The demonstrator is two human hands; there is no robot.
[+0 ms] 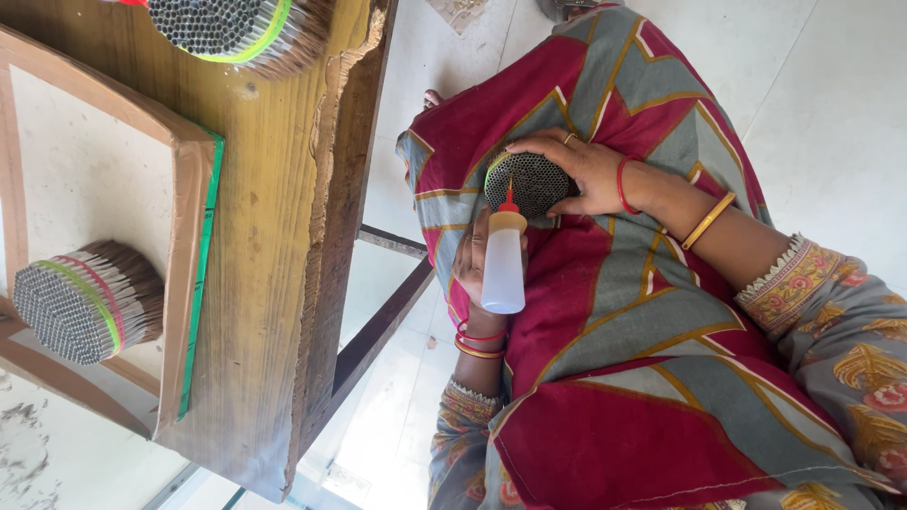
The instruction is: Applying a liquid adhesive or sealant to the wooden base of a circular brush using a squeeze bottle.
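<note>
My right hand grips a round bundle of thin dark tubes, its open honeycomb end facing the camera, over my lap. My left hand holds a white squeeze bottle with a yellow collar and a red nozzle. The nozzle tip touches the tube ends near the bundle's lower edge. Red and gold bangles sit on both wrists. A red and grey patterned cloth covers my lap beneath both hands.
A worn wooden table stands on the left with a chipped edge. A shallow cardboard tray on it holds a banded tube bundle. Another banded bundle lies at the table's top. Pale floor tiles lie beyond my lap.
</note>
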